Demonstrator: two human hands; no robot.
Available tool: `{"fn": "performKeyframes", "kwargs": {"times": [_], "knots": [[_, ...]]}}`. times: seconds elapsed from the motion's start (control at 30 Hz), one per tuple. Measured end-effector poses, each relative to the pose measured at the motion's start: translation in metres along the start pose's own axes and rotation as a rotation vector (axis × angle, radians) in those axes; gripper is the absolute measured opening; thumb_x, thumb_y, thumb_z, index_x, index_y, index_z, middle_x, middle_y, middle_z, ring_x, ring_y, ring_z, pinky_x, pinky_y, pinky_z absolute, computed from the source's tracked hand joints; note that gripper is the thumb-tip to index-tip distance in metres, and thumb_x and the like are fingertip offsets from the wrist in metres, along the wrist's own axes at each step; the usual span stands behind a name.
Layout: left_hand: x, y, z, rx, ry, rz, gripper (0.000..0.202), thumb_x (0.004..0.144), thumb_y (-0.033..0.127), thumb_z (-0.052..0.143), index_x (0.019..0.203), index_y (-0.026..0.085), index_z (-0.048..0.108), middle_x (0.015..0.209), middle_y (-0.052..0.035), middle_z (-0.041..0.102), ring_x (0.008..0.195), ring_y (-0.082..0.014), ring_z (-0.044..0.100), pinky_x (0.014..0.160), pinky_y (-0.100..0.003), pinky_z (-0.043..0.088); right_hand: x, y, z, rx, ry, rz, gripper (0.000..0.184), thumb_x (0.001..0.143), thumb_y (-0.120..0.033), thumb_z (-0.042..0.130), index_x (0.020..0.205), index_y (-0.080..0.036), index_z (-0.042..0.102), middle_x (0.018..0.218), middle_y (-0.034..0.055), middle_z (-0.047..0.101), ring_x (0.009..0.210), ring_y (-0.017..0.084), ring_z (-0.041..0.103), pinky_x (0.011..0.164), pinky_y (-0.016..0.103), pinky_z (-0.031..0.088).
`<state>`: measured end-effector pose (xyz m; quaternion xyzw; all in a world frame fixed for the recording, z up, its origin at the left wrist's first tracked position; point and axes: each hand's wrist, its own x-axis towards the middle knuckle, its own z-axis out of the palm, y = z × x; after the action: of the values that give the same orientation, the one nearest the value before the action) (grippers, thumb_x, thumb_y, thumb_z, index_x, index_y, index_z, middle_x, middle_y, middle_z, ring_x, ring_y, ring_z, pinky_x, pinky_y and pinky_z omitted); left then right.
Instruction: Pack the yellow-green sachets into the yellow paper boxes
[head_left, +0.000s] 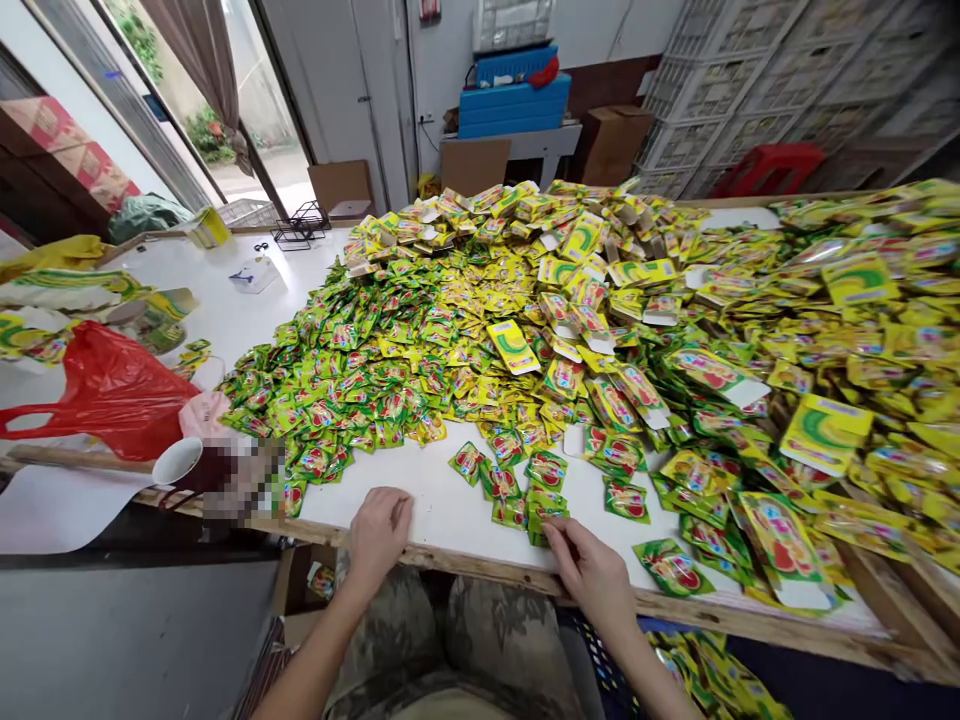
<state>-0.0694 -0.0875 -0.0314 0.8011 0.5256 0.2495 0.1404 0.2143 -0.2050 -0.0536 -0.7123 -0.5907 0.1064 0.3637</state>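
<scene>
My left hand [381, 525] rests at the near edge of the white table [442, 490], its fingers curled in and nothing visible in them. On the right, my right hand [596, 575] has thumb and fingers closed at the edge of a small green packet [546, 505] printed with red fruit. Several similar packets lie around it, among them a green packet [501, 482] to its left and another packet [627, 500] to its right. Beyond both hands rises a large heap of green and yellow packets [390, 350], with flat yellow boxes [514, 347] on top.
A red plastic bag [124, 390] and a mug [180, 465] stand at the left. More yellow packets [915, 350] are piled at the right. Below the table edge sit a carton [300, 590] and a blue crate [600, 660]. A wire rack [300, 226] stands further back.
</scene>
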Motion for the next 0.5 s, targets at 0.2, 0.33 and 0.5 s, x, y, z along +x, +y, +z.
{"fn": "performKeyframes", "kwargs": {"times": [0.2,0.33,0.5], "knots": [[0.0038,-0.0028,-0.0003,0.048,0.001,-0.003,0.021,0.088,0.033,0.048,0.086,0.021,0.065,0.089,-0.0049,0.068,0.089,-0.0206,0.061,0.077,-0.032,0.048,0.0047,-0.0087,-0.0019,-0.003,0.008,0.013,0.026,0.093,-0.037,0.043,0.085,-0.021,0.063,0.084,0.0042,0.072,0.074,0.018,0.068,0.068,0.026,0.05],[0.0066,-0.0014,-0.0011,0.06,-0.008,0.004,0.022,0.087,0.034,0.048,0.086,0.022,0.066,0.089,-0.0044,0.069,0.09,-0.0207,0.061,0.077,-0.031,0.047,0.0045,-0.007,-0.0007,0.003,0.017,0.036,0.028,0.094,-0.038,0.041,0.087,-0.021,0.063,0.086,0.0056,0.072,0.076,0.019,0.068,0.07,0.027,0.049],[0.0097,0.0004,-0.0033,0.113,-0.042,-0.015,0.023,0.087,0.035,0.048,0.085,0.021,0.066,0.087,-0.005,0.068,0.089,-0.0208,0.06,0.077,-0.03,0.046,0.0069,-0.0116,-0.0038,-0.005,0.047,0.08,0.03,0.094,-0.038,0.042,0.084,-0.02,0.065,0.078,0.0041,0.07,0.069,0.017,0.065,0.064,0.026,0.045]]}}
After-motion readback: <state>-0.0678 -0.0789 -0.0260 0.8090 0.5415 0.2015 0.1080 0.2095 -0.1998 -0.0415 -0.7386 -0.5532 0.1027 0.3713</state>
